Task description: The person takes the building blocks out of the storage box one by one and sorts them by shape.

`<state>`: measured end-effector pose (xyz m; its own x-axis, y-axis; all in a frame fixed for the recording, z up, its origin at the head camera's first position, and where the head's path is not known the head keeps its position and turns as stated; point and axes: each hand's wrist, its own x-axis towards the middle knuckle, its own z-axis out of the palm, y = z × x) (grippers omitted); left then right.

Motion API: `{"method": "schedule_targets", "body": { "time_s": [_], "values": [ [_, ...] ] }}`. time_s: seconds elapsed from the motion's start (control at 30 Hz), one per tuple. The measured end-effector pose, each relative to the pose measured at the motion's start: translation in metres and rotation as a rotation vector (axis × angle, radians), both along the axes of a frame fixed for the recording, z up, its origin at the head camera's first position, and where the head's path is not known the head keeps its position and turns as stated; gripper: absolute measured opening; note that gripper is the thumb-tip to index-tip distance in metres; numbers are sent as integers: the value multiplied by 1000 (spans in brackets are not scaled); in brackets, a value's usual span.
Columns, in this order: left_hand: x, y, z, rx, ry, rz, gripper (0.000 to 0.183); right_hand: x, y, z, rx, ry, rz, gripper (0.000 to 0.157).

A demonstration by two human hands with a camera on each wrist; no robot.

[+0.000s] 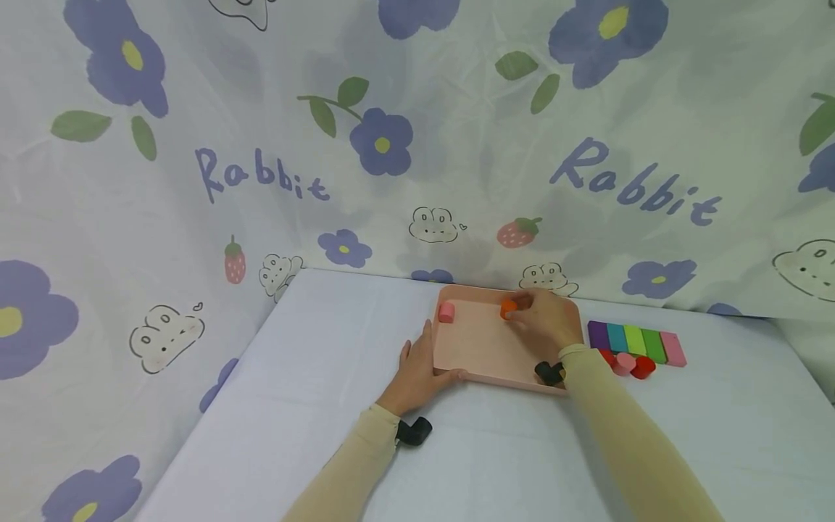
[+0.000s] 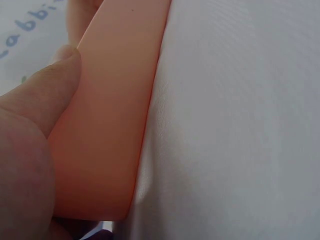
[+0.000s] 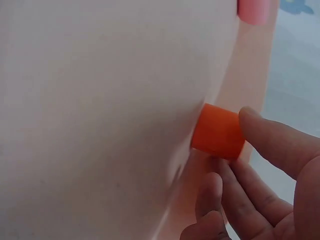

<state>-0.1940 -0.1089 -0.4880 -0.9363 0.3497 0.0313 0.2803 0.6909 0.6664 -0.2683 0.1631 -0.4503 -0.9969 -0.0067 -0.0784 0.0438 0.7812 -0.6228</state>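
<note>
My right hand [image 1: 544,317] pinches a short orange cylinder block [image 3: 218,131] between thumb and fingers, inside a shallow pink tray [image 1: 483,348]. In the right wrist view the cylinder's edge is close to the tray floor, near the back wall. A pink cylinder block [image 1: 446,312] stands in the tray's back left corner. My left hand [image 1: 412,378] rests on the tray's front left corner. Its fingers lie straight along the left side, and in the left wrist view the thumb [image 2: 55,82] presses along the outer wall.
Right of the tray lies a row of purple, blue, yellow-green, green and pink rectangular blocks [image 1: 635,341]. Just in front of them are a pink cylinder [image 1: 624,364] and red cylinders [image 1: 644,367], one partly hidden by the right sleeve. A flower-printed cloth [image 1: 391,188] hangs behind the white table [image 1: 313,348].
</note>
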Motion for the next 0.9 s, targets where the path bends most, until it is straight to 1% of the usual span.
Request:
{"method": "schedule_targets", "body": {
  "time_s": [0.13,0.23,0.37,0.67,0.77,0.87,0.9],
  "values": [
    [0,0,0,-9,-2,2,118,-2,-2,-5,-85,-25,26,45],
    [0,0,-1,-5,-5,4,118,-5,-3,-8,-136,-25,63,46],
    [0,0,0,2,-10,4,118,-7,-5,-10,-131,-5,77,45],
    [1,1,3,10,-13,3,117,-8,-4,-12,-123,32,65,37],
    [1,1,3,13,-16,4,117,-6,-4,-9,-124,32,59,38],
    [2,0,2,14,-19,6,118,-3,-4,-6,-138,11,63,40],
    [2,0,2,17,-21,8,118,-2,-4,-4,-113,9,53,41]
  ]
}}
